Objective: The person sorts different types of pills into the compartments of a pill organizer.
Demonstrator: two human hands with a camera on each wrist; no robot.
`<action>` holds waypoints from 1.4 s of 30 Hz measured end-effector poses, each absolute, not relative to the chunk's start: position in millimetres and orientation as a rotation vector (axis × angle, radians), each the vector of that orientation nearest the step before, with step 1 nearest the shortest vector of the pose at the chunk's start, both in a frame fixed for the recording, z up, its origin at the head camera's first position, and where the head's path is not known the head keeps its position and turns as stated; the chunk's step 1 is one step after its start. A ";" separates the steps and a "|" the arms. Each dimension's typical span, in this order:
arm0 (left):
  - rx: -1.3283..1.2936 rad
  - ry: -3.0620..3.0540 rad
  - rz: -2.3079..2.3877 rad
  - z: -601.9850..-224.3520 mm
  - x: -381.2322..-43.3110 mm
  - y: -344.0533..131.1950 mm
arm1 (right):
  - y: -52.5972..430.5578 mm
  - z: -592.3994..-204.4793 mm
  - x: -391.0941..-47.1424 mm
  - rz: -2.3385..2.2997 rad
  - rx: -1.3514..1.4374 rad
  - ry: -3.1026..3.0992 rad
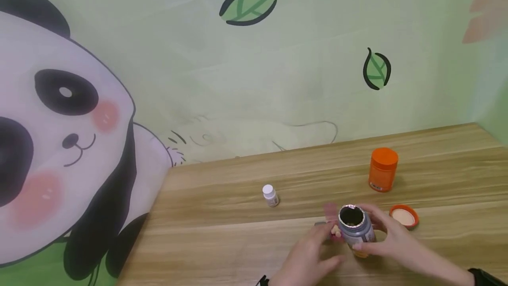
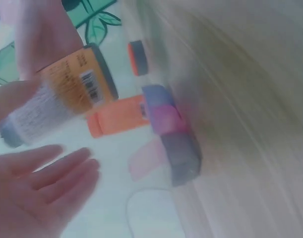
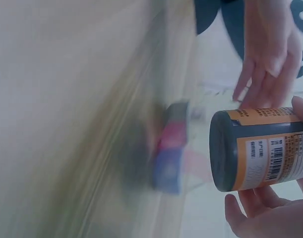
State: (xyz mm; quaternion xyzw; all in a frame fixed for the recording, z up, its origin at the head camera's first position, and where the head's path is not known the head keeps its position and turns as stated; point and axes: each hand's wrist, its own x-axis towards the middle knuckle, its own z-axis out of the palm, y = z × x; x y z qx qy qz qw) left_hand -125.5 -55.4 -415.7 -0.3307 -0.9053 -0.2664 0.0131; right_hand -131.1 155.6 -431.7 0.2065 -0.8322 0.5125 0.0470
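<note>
My right hand (image 1: 390,235) grips a dark grey supplement bottle (image 1: 359,233) with an orange and white label, its mouth uncovered and ringed with torn foil. The bottle is held above the table, base down, as the right wrist view shows. Beside it, my left hand (image 1: 307,255) has its fingers extended and holds nothing; in the left wrist view its palm faces the bottle. Between the hands stands a small pill box (image 2: 178,158) with grey, pink and blue sections and a see-through pink lid (image 1: 330,211) raised. Pale pieces (image 1: 336,231) show in it.
An orange jar (image 1: 382,170) with its lid on stands behind and to the right. Nearer lies an orange-rimmed cap (image 1: 404,216), pale inside up. A small white bottle (image 1: 270,196) stands left of the pill box. A panda-printed wall (image 1: 254,78) borders the wooden table (image 1: 222,224).
</note>
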 end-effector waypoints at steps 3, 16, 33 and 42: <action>-1.097 -2.599 -0.973 -413.3 -122.1 -52.0 | 149.4 -427.9 -122.9 1.706 0.708 -2.454; -1.027 -2.425 -1.322 -410.2 -106.9 -47.3 | 135.6 -417.3 -104.9 2.031 0.958 -2.242; -0.786 -2.450 -1.512 -408.5 -103.8 -52.5 | 196.2 -415.0 -148.0 1.450 0.807 -2.502; -0.718 -2.492 -1.525 -410.3 -103.9 -56.2 | 235.8 -434.8 -171.6 0.958 0.475 -2.762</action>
